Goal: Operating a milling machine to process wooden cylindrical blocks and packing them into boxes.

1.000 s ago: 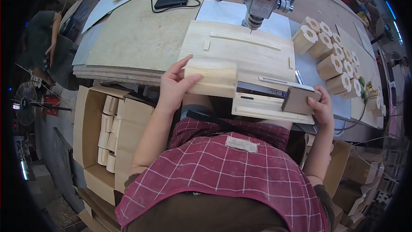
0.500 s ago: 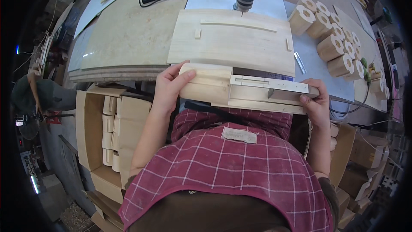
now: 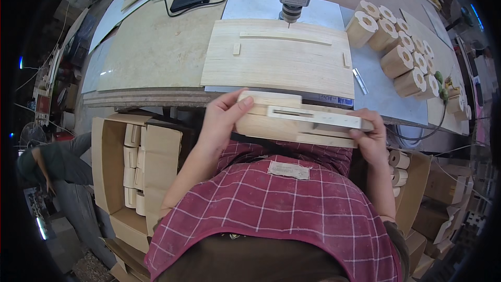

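Note:
In front of my apron I hold a pale wooden block (image 3: 263, 124) with rounded sides. My left hand (image 3: 222, 117) is closed on its left end, thumb on top. My right hand (image 3: 373, 134) grips the right end of a pale slotted strip (image 3: 334, 118), which has a grey, dark-sided piece at that end. The strip's left end overlaps the block's top face. Beneath the strip, a longer pale wooden part (image 3: 326, 138) runs toward my right fingers; whether it joins the block I cannot tell.
Ahead, a drill (image 3: 292, 0) points down at a wooden board (image 3: 276, 65) with thin strips. Several hollow wooden cylinders (image 3: 412, 52) stand on the right, near a small metal piece (image 3: 360, 81). Cartons of wooden pieces flank me, including a left carton (image 3: 104, 167). A person (image 3: 62, 167) is far left.
The slotted strip has slid left from the block's right edge onto its top. Both hands have come closer together and slightly lower. The person at far left has shifted.

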Motion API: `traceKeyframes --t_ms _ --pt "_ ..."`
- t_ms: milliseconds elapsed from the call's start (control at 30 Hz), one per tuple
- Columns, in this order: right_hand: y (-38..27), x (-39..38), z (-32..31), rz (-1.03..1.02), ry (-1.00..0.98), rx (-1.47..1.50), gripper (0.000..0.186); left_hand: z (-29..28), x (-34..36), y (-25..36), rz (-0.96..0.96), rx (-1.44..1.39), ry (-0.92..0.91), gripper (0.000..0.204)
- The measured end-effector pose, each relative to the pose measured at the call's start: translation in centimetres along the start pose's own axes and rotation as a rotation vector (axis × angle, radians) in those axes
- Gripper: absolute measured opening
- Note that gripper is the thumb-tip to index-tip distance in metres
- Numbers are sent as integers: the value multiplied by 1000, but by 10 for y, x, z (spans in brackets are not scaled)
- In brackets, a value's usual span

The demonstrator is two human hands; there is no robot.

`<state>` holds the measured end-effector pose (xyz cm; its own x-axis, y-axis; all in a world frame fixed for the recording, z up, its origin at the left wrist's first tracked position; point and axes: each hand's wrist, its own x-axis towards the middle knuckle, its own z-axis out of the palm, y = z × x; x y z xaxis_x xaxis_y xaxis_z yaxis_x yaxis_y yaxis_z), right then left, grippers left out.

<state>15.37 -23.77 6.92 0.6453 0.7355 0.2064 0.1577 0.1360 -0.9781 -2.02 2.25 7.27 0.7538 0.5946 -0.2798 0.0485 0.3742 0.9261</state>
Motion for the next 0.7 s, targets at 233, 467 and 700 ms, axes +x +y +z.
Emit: traceKeyframes --t_ms 233,467,700 --pt "15 23 14 -55 52 -10 30 14 -3 7 96 88 -293 82" --pt "36 82 16 -162 50 -128 30 1 60 9 301 434 -217 88" --pt "88 119 -20 -114 167 -471 35 21 116 -14 338 474 -116 80"
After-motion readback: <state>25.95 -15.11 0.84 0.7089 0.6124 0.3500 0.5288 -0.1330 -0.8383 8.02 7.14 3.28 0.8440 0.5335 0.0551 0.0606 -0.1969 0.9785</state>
